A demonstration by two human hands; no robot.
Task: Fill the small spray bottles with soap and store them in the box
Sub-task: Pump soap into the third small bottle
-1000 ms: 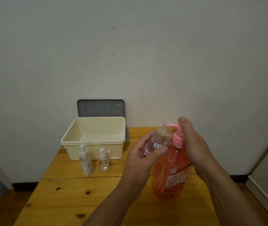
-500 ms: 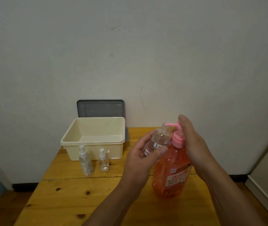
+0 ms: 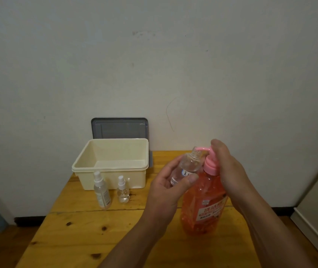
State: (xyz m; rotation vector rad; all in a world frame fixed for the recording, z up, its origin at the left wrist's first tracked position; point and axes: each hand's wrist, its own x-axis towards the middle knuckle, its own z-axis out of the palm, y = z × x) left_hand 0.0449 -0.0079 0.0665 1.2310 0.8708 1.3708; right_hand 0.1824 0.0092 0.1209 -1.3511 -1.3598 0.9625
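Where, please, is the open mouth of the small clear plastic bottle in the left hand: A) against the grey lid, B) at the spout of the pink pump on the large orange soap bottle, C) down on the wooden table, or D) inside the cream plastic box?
B: the left hand holds the small clear plastic bottle tilted, its mouth at the spout of the pink pump, which the right hand covers.

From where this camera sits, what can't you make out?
Head view, the only one:
- Soap flow into the small bottle: nozzle and neck too small, blurred.
- Small bottle's base: behind the left hand.
- Pump head's far side: covered by the right hand.
- Soap bottle label print: too blurred to read.
- Gray lid's lower part: behind the box.
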